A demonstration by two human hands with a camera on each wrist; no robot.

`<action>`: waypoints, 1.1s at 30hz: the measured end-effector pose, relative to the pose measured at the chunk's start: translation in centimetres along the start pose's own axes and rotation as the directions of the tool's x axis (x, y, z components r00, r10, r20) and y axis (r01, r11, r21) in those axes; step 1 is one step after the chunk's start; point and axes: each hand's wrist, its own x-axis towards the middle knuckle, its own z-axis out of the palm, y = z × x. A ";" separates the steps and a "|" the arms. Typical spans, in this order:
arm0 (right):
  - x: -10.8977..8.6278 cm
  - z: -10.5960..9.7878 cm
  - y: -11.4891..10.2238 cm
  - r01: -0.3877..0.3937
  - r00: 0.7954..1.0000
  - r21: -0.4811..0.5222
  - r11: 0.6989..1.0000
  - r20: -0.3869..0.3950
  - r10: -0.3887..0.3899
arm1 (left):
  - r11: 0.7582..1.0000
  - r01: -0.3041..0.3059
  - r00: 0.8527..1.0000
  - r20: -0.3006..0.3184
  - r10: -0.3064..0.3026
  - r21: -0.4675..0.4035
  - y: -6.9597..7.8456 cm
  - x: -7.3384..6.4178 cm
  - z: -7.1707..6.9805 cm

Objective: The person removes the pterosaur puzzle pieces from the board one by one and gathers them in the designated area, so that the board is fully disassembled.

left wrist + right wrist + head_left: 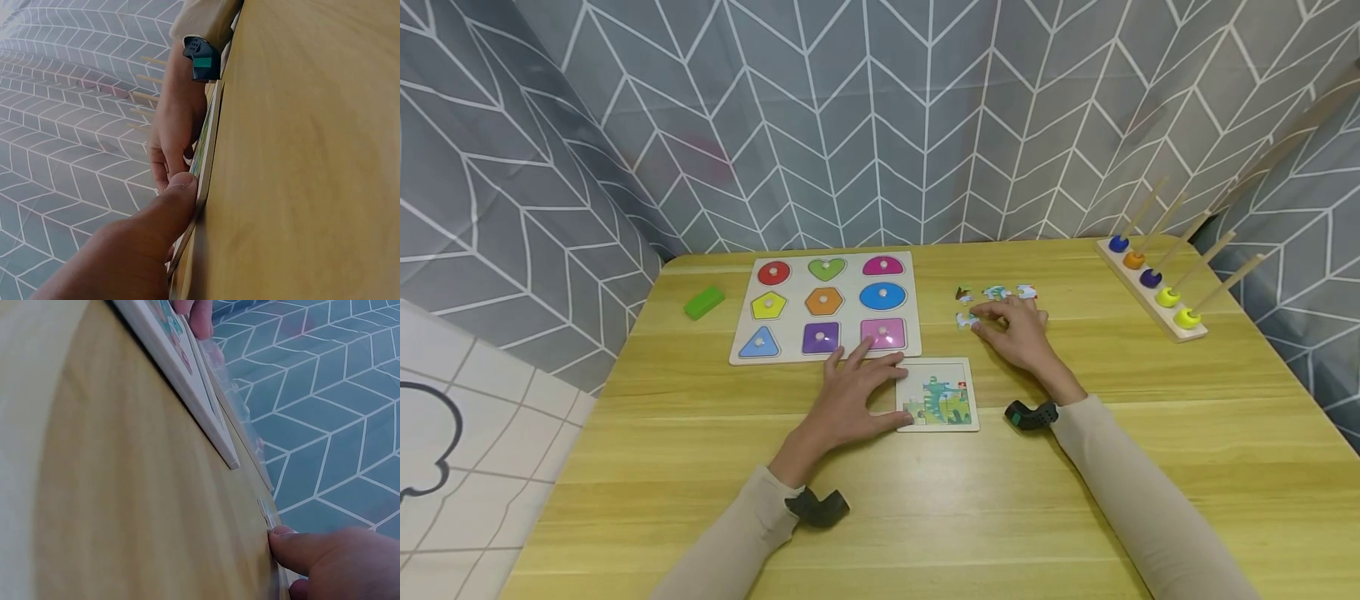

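A small framed jigsaw puzzle (936, 371) lies on the table, its lower part showing a green dinosaur picture and its upper part bare. My left hand (853, 396) is spread at its left side, thumb resting on the lower left rim and fingertips at the upper left corner. Right of the frame, my right hand (1018, 333) pinches a loose jigsaw piece (964, 320) at the tabletop between thumb and index finger. In the right wrist view the thumb lies against the thin piece (265, 512). More loose pieces (997, 292) lie just beyond that hand.
A white board of knobbed shapes (790, 302) lies behind the left hand, near the puzzle frame. A green block (704, 302) is at the left. A peg stand (1186, 333) with coloured rings stands at the right. A patterned grey curtain (880, 125) borders the table's back.
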 end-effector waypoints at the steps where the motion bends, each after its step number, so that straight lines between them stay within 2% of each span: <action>1: 0.0 0.0 0.0 0.000 1.000 0.001 1.000 -0.003 0.000 | 1.000 0.000 1.000 -0.001 0.000 -0.001 0.0 0.0 0.0; 25: -0.1 0.1 -0.2 -0.004 0.999 0.001 1.000 -0.032 0.005 | 1.000 0.001 1.000 0.001 -0.001 0.002 0.0 0.0 0.0; 33: 0.0 0.2 0.0 -0.005 0.999 0.028 1.000 -0.041 0.006 | 1.000 -0.004 1.000 -0.004 0.004 -0.001 0.0 0.0 0.0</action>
